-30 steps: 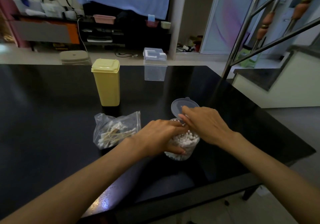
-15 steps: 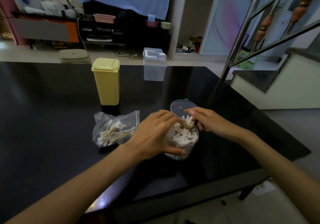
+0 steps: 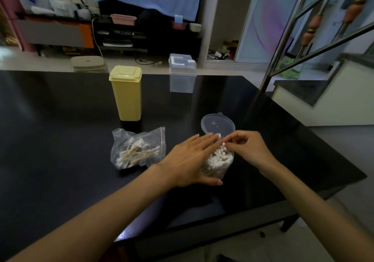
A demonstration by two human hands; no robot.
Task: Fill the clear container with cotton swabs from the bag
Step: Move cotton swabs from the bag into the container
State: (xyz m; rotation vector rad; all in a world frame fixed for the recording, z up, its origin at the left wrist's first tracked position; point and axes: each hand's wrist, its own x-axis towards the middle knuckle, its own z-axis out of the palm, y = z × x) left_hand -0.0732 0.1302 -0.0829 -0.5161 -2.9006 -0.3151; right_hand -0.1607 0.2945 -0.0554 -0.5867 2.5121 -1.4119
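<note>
While the head view is showing the clear container (image 3: 219, 161) standing near the table (image 3: 60, 140) front edge, packed with cotton swabs (image 3: 220, 156), the left hand (image 3: 190, 160) is lying against its 9 o'clock side, fingers extended and loosely cupping the wall, gripping nothing firmly. The right hand (image 3: 249, 148) is pinching at swab tips at the rim from 3 o'clock; whether it is holding one cannot be told. The bag (image 3: 137, 150), at 9 o'clock of the container, is holding more swabs. Risk: pressing swabs into an already crowded container is likely tipping it or flicking swabs out. The hinged lid (image 3: 218, 126) is standing open at 12 o'clock.
</note>
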